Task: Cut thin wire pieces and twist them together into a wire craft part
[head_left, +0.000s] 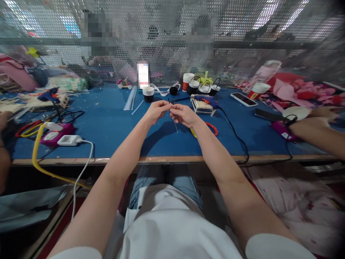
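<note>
Over the middle of the blue table, my left hand [158,112] and my right hand [183,115] meet with fingertips pinched together. Between them is a thin dark strand [169,101], its tip poking up above the fingers. A fine wire-like end [176,127] hangs below my right hand; whether it belongs to the same piece I cannot tell. Behind my left hand stands a black-and-white paper cup [148,94]. Scissors with red and yellow handles [212,128] lie partly hidden under my right wrist. Beyond my right hand, a blue glue gun [202,98] rests on a small wooden rack [202,106].
Several cups with black handles [205,88] stand at the back, before a perforated metal screen [167,46]. Translucent glue sticks [130,98] lie left of centre. A purple power socket [58,135] with cables sits left. A co-worker's arm [315,133] reaches in at right, near phones [244,99].
</note>
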`<state>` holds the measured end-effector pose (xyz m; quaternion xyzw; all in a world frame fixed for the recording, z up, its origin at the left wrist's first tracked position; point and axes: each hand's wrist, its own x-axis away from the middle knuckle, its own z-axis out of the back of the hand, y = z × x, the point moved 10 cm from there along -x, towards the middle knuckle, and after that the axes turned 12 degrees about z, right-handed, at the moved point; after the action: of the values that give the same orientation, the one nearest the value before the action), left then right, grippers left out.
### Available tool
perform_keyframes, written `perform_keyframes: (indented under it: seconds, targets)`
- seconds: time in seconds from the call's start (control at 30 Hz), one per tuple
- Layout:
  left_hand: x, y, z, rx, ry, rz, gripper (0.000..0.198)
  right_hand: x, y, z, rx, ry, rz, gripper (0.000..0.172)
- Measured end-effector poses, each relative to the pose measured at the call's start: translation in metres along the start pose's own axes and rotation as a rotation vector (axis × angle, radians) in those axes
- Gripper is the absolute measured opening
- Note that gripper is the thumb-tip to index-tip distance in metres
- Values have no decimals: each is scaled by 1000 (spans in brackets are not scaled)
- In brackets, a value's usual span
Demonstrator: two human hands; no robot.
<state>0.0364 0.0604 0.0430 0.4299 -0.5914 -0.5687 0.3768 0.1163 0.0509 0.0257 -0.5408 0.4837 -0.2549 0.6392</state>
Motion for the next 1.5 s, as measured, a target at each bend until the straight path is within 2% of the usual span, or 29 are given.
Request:
perform_keyframes:
  seconds: [0.07,0.17,0.33,0.43,0.53,0.7,0.8,0.87,1.03,1.27,1.37,1.5]
  targets:
    - [1,1,-2,0,-18,3,18,-1,-1,1,2,5,9,23]
    - [0,1,0,-33,16,-6,18,-3,0,7,58,55,37,22]
    - [-4,-3,11,-144,159,-21,18,-6,0,14,177,123,102,18]
    - [-4,-2,16,-190,214,-51,19,-6,2,15,176,133,92,19]
    - [-3,-2,14,-173,190,-50,18,-4,3,11,127,102,54,20]
    - [-2,-2,3,-51,35,-2,18,1,1,-2,-3,9,-10,23]
    - [0,-1,-1,-12,-7,16,19,1,-1,-6,-93,-5,-9,23]
    - [0,-1,-1,-12,2,9,18,0,-1,-4,-90,21,7,23]
    - [-2,-2,8,-82,112,-28,17,-4,1,7,49,97,43,19]
    - [-2,0,16,-196,230,-67,18,-6,6,13,115,138,68,18]
    - [-2,1,15,-203,221,-66,17,-5,7,11,106,109,47,19]
    - [-2,-2,8,-139,111,-19,17,0,6,0,42,-9,-23,22]
